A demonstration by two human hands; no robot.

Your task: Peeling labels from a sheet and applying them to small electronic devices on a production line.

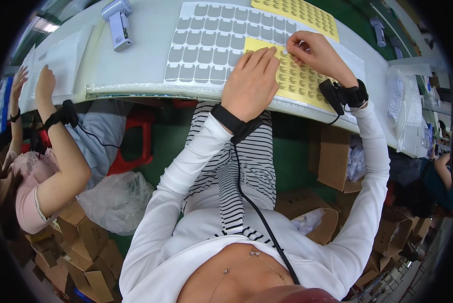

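Note:
A yellow sheet of small printed labels (pixel 303 83) lies on a white sheet with rows of grey rounded stickers (pixel 206 38). My left hand (pixel 251 83) rests flat across the yellow sheet's left end, fingers stretched toward the far side and covering some of the grey stickers. Just right of those fingertips, my right hand (pixel 314 53) is closed in a pinch at the yellow sheet's far edge. What sits between its thumb and fingers is too small to make out. Another yellow label sheet (pixel 299 15) lies farther back.
A pale handheld device (pixel 119 28) stands on the table (pixel 135 70) at the far left. On my left a co-worker's hands (pixel 45 83) are over white sheets. Bubble wrap (pixel 405 101) hangs at the right end. Cardboard boxes (pixel 332 156) and a plastic bag (pixel 118 202) are below.

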